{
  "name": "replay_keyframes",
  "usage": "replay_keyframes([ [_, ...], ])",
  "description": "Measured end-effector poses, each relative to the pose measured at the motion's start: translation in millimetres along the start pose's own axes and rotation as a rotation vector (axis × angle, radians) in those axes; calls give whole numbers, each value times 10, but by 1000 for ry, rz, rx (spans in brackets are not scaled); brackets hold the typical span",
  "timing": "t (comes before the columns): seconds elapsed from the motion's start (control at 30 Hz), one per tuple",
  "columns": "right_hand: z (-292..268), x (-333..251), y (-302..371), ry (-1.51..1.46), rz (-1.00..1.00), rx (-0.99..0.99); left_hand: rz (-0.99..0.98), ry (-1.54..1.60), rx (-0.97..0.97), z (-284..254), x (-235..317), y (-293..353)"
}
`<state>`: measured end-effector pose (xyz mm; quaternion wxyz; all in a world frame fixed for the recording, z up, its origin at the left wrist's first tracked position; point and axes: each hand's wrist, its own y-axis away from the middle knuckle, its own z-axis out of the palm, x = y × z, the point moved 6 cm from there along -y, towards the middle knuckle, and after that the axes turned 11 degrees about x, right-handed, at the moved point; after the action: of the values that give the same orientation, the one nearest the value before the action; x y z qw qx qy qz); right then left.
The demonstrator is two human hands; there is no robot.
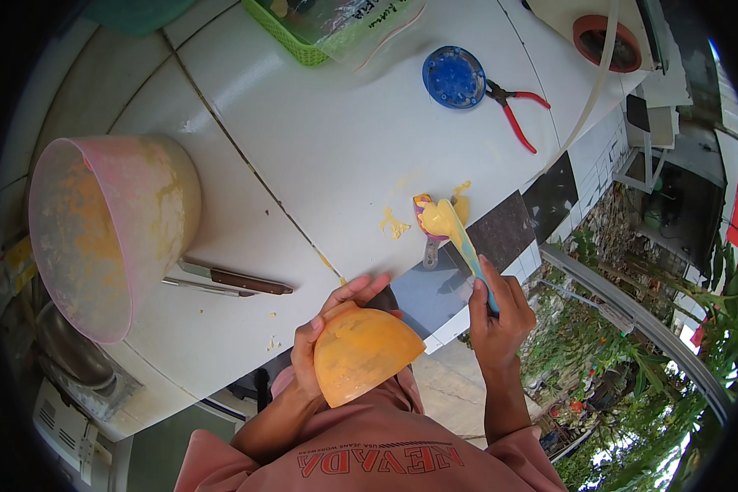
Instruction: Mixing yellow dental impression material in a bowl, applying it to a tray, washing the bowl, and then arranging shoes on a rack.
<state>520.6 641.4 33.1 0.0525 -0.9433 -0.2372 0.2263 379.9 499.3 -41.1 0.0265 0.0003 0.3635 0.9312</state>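
Observation:
My left hand [336, 316] is wrapped round the foot of an orange-yellow bowl [367, 353], which is tipped on its side close to my chest. Paler patches mark the bowl's outer wall; its inside is hidden. In my right hand [500, 320] is a light blue spatula [470, 256], gripped by its handle. Thick yellow paste coats the spatula's head, over the tabletop. Right beside that head lies a small purple and orange piece [421, 205], partly covered. A clear handle [431, 252] sticks out below it. Yellow smears [395, 224] spot the white surface nearby.
A pinkish translucent bucket [160, 189], smeared yellow inside, stands at the left. Near it lie a brown-handled knife [254, 283] and a thin metal utensil [209, 287]. Farther off are a round blue lid [453, 78], red-handled pliers [512, 111] and a green basket [303, 51].

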Motion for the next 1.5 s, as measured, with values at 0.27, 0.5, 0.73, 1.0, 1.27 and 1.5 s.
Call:
replay_keyframes([
  [0.27,32,-15,-20,-5,-15,6,25,2,-3,-30,34,-5],
  [0.5,-104,-14,21,-123,104,15,32,113,46,-18,93,5],
  [0.73,-299,-621,357,-377,-145,-168,88,310,204,70,133,5],
  [1.0,-662,-194,133,-300,-61,6,251,368,131,97,473,59],
  [1.27,-337,-124,-416,-134,-70,-87,313,218,194,-118,473,112],
  [1.5,-340,-139,-341,-88,-98,-136,299,229,164,-112,509,114],
])
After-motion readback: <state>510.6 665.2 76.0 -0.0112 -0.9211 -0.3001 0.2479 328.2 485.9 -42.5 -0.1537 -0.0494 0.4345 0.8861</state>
